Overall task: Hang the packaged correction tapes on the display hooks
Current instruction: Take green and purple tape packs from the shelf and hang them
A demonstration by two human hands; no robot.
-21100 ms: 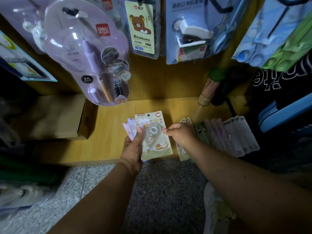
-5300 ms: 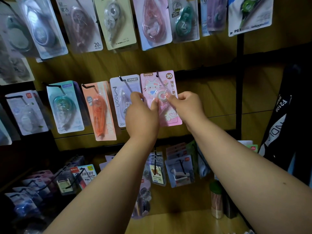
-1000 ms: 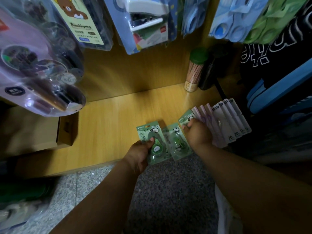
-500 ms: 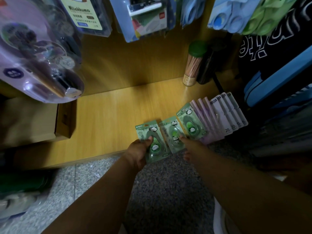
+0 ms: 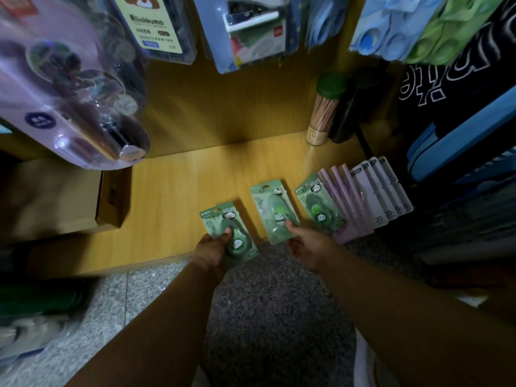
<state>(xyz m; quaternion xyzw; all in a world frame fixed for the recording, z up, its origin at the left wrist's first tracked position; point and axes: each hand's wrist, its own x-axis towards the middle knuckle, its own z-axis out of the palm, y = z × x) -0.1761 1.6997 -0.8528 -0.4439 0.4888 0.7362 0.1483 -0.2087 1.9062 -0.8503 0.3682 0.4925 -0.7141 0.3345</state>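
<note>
I look down at a low wooden shelf. My left hand grips a green panda correction tape pack by its lower left, thumb on its front. My right hand pinches the bottom edge of a second green pack, held over the shelf's front edge. A third green pack lies on the shelf to the right, against a fanned row of purple packs and white packs. No display hook for these tapes is in view.
A cardboard box sits at the shelf's left. A green-capped tube of sticks stands at the back right. Hanging blister packs and a stapler pack crowd overhead. Blue bags are at right, granite floor below.
My right hand has taken the second green pack by its bottom edge and lifted it apart from the first. My left hand has drawn its pack toward the left.
</note>
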